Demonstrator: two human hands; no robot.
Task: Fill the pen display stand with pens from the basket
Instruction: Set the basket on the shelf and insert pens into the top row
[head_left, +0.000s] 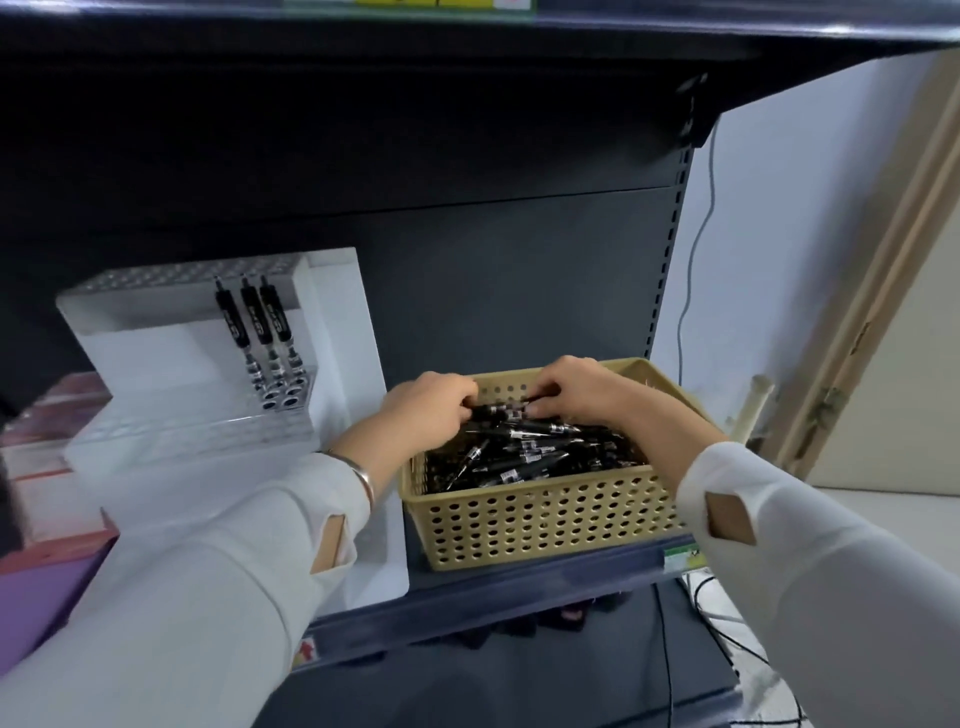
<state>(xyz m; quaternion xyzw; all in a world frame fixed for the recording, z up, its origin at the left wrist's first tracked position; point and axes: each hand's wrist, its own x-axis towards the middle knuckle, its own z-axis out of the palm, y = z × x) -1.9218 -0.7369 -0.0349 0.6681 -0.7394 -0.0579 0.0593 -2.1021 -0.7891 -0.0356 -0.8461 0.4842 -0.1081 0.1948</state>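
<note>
Over the tan perforated basket (545, 514), the left hand (431, 410) and right hand (582, 389) curl their fingers to pinch black pens (501, 414) (three pens (260, 322) stand in the clear display stand (156, 353)).

Likely a stationery shop; dark slotted shelving (519, 260), shelf-edge label (680, 559), clear pen display stand (156, 353).

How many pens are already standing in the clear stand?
3. They stand side by side at the right end of the stand: left pen, middle pen, right pen. The rest of it looks empty, though clear plastic could hide some.
</note>
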